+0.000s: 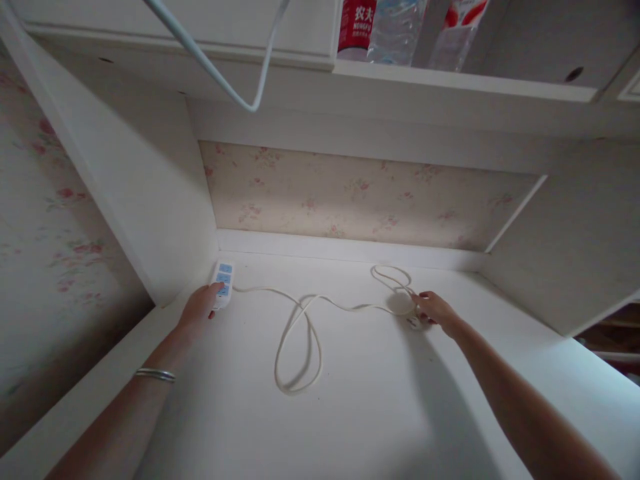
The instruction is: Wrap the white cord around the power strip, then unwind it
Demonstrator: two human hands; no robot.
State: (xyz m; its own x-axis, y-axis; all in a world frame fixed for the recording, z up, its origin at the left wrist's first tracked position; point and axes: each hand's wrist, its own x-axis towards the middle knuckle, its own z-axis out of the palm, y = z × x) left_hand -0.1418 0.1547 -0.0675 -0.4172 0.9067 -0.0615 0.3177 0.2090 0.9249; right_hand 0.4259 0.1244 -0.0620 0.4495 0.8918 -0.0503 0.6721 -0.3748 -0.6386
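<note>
Left hand (201,304) has its grip clamped on the power strip (225,279), right hand (435,310) its grip closed on the cord (350,309) beside the plug (413,323).

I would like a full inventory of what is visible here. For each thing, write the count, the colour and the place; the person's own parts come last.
power strip: one, white with blue sockets, under the left hand
cord: one, off-white, looped across the surface
plug: one, white, beside the right hand
surface: one, white, below everything
side panels: two, white, left and right
cabinet: one, white, above
bottles: at least three, clear, red labels on two, in the cabinet
cable: one, pale, hanging at top
wallpaper: cream with pinkish flowers, back and left
bracelet: one, silvery, left wrist
left hand: one, gripping the power strip
right hand: one, at the cord
</note>
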